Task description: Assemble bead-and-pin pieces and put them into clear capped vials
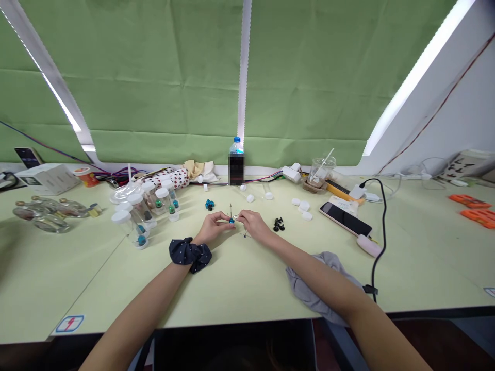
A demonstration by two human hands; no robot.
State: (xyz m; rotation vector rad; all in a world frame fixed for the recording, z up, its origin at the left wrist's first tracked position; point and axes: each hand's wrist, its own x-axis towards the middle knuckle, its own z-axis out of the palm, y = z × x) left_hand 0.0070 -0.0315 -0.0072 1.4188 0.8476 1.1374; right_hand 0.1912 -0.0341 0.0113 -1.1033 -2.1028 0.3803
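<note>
A long pale green table (247,288) fills the lower view, with green roller blinds (162,82) hanging behind it. Taking the hands as the centre of the clock, a crumpled grey cloth (317,286) lies at about 4 o'clock, under the right forearm (317,273), and a black cable (383,242) runs down beyond it. A smartphone (345,219) lies face up at about 3 o'clock, and a water bottle (236,149) stands at 12 o'clock against the back edge of the table.

At about 10 o'clock, a cluster of clear plastic vials with white caps (143,214) stands or lies tilted, some with coloured beads inside (the ones nearest the hands show blue or green). A navy dotted scrunchie (189,255) circles the left wrist.

The left hand (211,229) and right hand (253,225) meet just above the table — their fingers (223,217) are closed, pinching a thin metal wire (235,219) that carries a blue bead (231,220) between them. The bead sits right at the left fingertips, though it is too small to see more. A small heap of black beads (278,224) lies at about 2 o'clock, and a few teal beads (209,204) sit at about 11 o'clock.
</note>
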